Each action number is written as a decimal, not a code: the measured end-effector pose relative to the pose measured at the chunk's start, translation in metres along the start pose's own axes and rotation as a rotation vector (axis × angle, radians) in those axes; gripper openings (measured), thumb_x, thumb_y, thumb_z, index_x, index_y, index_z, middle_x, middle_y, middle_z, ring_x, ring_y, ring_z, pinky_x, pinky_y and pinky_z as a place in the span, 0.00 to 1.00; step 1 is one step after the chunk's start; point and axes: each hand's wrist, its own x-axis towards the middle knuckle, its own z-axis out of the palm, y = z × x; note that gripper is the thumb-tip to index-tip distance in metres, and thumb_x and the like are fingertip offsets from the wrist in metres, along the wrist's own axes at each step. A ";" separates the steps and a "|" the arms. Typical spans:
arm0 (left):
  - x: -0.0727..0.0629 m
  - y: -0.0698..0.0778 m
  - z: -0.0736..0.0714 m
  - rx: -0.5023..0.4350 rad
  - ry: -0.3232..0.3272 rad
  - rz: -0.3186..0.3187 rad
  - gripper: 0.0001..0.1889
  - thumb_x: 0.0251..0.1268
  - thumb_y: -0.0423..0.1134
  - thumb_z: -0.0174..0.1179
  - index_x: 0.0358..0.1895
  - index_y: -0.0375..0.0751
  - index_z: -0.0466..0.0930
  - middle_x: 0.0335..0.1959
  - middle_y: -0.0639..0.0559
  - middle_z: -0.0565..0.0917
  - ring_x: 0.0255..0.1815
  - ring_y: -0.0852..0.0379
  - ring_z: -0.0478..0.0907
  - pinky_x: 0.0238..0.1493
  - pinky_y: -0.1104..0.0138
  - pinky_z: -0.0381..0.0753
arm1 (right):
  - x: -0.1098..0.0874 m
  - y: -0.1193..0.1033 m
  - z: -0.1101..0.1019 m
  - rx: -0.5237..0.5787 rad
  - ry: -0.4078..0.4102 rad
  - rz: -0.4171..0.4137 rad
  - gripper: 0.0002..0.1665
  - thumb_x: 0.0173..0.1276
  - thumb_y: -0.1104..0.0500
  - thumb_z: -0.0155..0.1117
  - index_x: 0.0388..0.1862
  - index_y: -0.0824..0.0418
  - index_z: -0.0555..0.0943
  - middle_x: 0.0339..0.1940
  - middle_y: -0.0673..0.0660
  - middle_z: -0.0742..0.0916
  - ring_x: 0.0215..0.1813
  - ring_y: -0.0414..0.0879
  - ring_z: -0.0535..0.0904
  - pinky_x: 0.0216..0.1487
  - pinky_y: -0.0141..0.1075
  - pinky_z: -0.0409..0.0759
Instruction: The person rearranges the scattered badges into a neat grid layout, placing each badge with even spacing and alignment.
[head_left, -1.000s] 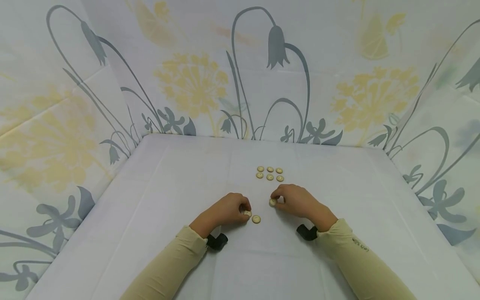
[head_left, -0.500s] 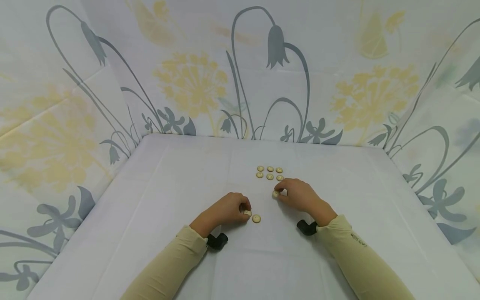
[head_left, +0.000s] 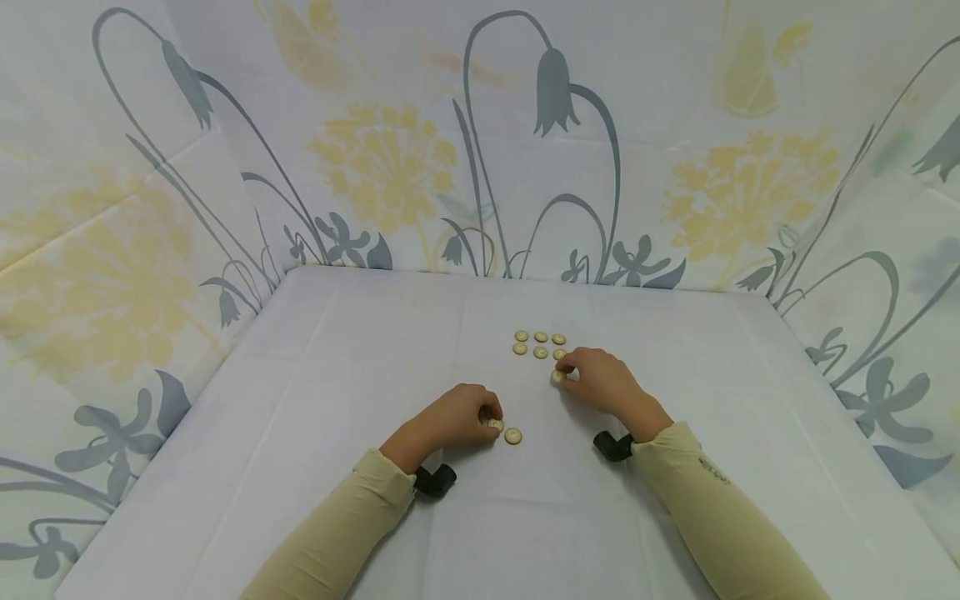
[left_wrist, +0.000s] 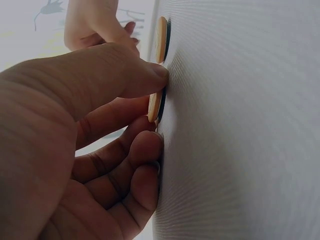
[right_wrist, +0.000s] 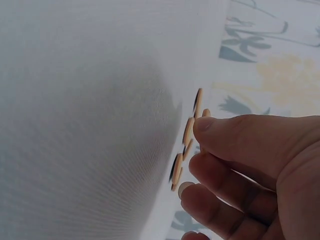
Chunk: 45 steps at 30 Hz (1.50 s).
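Observation:
My right hand (head_left: 603,383) pinches a small round wooden disc (head_left: 557,377) between thumb and fingertips, just in front of two rows of similar discs (head_left: 540,353). In the right wrist view the held disc (right_wrist: 206,113) shows its edge above the thumb, apart from the tabletop. Lower left, my left hand (head_left: 450,419) has thumb and fingers round another wooden disc (head_left: 495,425), close to the cloth. The left wrist view shows this disc (left_wrist: 154,107) partly covered by the thumb. Beside it lies a loose disc (head_left: 513,436), flat on the table. Small dark marks on the discs are too small to read.
A white cloth covers the table (head_left: 375,333). Behind it and at both sides hangs flower-printed fabric (head_left: 390,167). Black angled pieces (head_left: 435,481) sit at both wrists, below the rolled sleeves (head_left: 337,525).
My right hand has carried its disc away from me and slightly right, up to the near row. The left hand and its disc have stayed put.

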 end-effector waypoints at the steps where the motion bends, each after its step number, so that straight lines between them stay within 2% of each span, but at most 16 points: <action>1: 0.000 0.000 0.000 0.001 0.001 0.000 0.07 0.57 0.38 0.66 0.38 0.43 0.84 0.32 0.57 0.81 0.33 0.63 0.73 0.39 0.70 0.74 | 0.001 0.000 0.000 -0.002 -0.002 0.006 0.14 0.65 0.55 0.64 0.48 0.58 0.85 0.45 0.55 0.87 0.50 0.52 0.82 0.49 0.49 0.79; 13: 0.001 -0.001 0.000 0.001 -0.001 0.007 0.07 0.57 0.38 0.66 0.38 0.43 0.84 0.33 0.57 0.81 0.34 0.63 0.74 0.39 0.70 0.75 | 0.008 0.004 -0.001 0.015 -0.018 0.083 0.17 0.67 0.53 0.63 0.50 0.59 0.85 0.48 0.56 0.87 0.52 0.54 0.81 0.51 0.50 0.78; 26: 0.002 0.000 -0.001 0.001 -0.006 -0.001 0.06 0.57 0.38 0.66 0.37 0.44 0.84 0.32 0.57 0.81 0.34 0.62 0.73 0.39 0.70 0.74 | 0.017 0.009 0.000 0.008 -0.031 0.123 0.16 0.65 0.53 0.65 0.49 0.58 0.85 0.45 0.55 0.87 0.46 0.50 0.81 0.47 0.47 0.78; 35: 0.002 -0.001 0.000 0.008 -0.007 -0.001 0.06 0.57 0.38 0.66 0.37 0.44 0.84 0.32 0.57 0.81 0.34 0.62 0.73 0.39 0.70 0.75 | 0.018 0.010 0.000 0.054 -0.061 0.122 0.17 0.64 0.55 0.66 0.50 0.60 0.85 0.45 0.56 0.87 0.47 0.50 0.81 0.49 0.47 0.77; 45: 0.002 -0.002 0.000 0.001 -0.007 -0.001 0.06 0.57 0.38 0.66 0.37 0.44 0.84 0.32 0.57 0.81 0.34 0.63 0.73 0.39 0.70 0.75 | 0.020 0.012 0.002 0.071 -0.068 0.125 0.16 0.63 0.55 0.66 0.49 0.59 0.85 0.43 0.55 0.87 0.45 0.48 0.81 0.46 0.45 0.77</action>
